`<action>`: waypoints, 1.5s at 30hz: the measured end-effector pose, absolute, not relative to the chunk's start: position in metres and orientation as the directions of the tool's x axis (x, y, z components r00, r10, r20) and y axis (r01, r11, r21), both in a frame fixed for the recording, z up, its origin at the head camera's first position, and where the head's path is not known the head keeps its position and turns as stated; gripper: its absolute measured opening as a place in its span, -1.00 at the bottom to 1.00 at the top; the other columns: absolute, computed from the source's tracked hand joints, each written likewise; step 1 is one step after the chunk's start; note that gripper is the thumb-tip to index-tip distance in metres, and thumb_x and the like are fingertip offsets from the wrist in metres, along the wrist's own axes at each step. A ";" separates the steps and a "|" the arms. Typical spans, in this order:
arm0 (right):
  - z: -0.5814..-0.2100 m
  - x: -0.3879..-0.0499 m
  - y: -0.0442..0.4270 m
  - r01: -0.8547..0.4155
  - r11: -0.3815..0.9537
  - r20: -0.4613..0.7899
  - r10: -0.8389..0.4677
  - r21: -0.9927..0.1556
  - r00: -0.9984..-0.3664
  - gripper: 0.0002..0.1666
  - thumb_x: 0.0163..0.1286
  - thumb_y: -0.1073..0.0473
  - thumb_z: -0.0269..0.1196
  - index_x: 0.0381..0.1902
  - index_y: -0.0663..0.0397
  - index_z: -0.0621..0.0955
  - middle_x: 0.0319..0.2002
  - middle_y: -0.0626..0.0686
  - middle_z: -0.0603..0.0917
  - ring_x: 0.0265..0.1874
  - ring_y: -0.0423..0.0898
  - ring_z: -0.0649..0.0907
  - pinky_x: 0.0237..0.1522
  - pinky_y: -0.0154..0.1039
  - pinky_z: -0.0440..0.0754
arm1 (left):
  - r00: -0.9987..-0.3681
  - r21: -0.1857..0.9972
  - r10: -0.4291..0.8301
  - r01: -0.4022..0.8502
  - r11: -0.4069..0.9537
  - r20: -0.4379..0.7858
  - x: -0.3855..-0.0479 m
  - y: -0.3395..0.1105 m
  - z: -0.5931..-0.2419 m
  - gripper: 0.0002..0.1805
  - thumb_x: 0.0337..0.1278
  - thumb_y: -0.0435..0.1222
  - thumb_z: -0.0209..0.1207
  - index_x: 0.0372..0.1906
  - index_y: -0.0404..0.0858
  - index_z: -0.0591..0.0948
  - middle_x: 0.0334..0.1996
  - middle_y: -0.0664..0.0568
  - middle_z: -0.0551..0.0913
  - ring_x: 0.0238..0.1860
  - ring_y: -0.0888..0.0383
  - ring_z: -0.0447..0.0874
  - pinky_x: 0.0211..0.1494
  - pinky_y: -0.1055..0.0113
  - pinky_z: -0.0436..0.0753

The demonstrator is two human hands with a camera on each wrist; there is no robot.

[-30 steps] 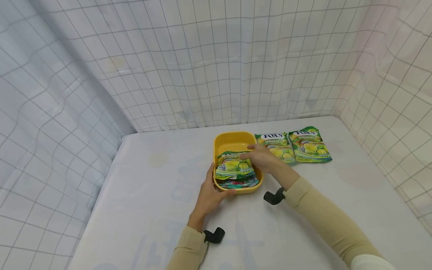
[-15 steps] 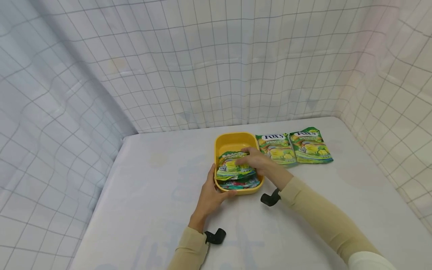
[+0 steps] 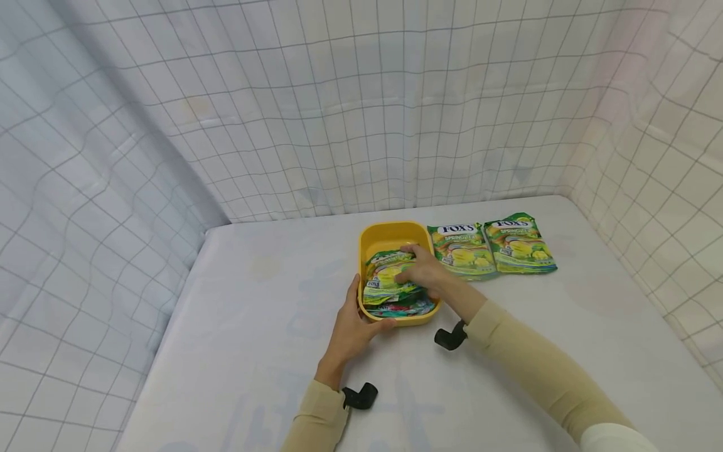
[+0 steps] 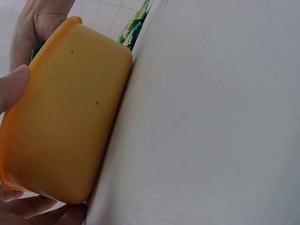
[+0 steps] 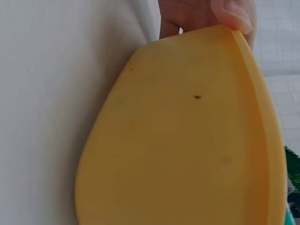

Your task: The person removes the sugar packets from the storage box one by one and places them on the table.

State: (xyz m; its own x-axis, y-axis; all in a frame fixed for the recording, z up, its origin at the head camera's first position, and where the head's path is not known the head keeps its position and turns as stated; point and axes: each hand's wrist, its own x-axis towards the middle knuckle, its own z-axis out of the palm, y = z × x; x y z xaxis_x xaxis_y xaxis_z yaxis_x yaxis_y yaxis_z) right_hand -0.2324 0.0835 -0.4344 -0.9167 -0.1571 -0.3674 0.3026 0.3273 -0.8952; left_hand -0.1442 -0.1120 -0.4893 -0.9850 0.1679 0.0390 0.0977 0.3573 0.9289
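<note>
A yellow bin [image 3: 390, 233] sits on the white table; its outer wall [image 4: 70, 112] shows in the left wrist view. My left hand [image 3: 348, 333] grips its near left corner, thumb over the rim and fingers along the side. Inside lies a green-yellow packet [image 3: 384, 285], on top of a teal and red packet [image 3: 398, 308] at the near end. My right hand [image 3: 425, 270] reaches over the bin's right rim and holds the green packet's right side between thumb and fingers; its fingertips are partly hidden in the head view. The right wrist view shows mostly bin wall [image 5: 173, 140].
Two more green-yellow packets lie flat to the right of the bin, one [image 3: 463, 251] beside its rim and the other [image 3: 520, 245] farther right. White grid-patterned curtains [image 3: 361, 125] stand behind the table and at both sides.
My right hand has shifted slightly left and toward me over the bin. The green packet has turned a little beneath it. My left hand keeps its grip on the corner.
</note>
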 end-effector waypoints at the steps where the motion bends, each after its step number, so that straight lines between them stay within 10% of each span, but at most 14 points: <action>1: -0.435 -0.232 0.084 0.299 0.315 -0.361 -0.157 -0.901 -0.919 -0.01 0.24 0.41 0.43 0.55 -0.06 0.27 0.39 0.30 0.34 0.24 0.26 0.47 0.20 0.18 0.54 | -0.985 0.929 0.168 0.098 0.356 0.040 -0.144 -0.112 -0.489 0.32 0.00 0.03 0.53 0.66 -0.18 -0.12 0.61 -0.09 0.03 0.57 -0.01 0.06 0.53 0.01 0.22; 32: -0.421 -0.208 0.138 0.068 0.105 -0.093 -0.253 -0.992 -0.963 0.07 0.17 0.55 0.40 0.54 -0.23 0.32 0.44 0.16 0.33 0.26 0.19 0.47 0.15 0.00 0.60 | -0.987 0.941 0.162 0.079 0.328 0.026 -0.146 -0.112 -0.490 0.32 0.00 -0.03 0.54 0.66 -0.18 -0.12 0.61 -0.10 0.04 0.56 -0.03 0.10 0.53 0.06 0.23; 45: -0.419 -0.195 0.183 -0.032 0.052 0.018 -0.248 -0.998 -0.968 0.06 0.23 0.53 0.37 0.58 -0.21 0.27 0.64 -0.15 -0.18 0.59 0.04 -0.31 0.42 0.18 0.26 | -0.986 0.941 0.163 0.091 0.326 0.039 -0.146 -0.111 -0.491 0.33 -0.02 -0.06 0.56 0.66 -0.21 -0.12 0.59 -0.14 0.09 0.54 -0.03 0.16 0.52 0.06 0.24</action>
State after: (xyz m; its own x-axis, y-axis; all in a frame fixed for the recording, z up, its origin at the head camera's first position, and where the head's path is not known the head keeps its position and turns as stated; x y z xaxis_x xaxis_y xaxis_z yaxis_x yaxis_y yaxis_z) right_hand -0.1947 0.1827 -0.4187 -0.9685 -0.2484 0.0184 -0.0324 0.0520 -0.9981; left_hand -0.1456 -0.1114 -0.4907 -0.9859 0.1625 0.0394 0.0913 0.3258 0.9410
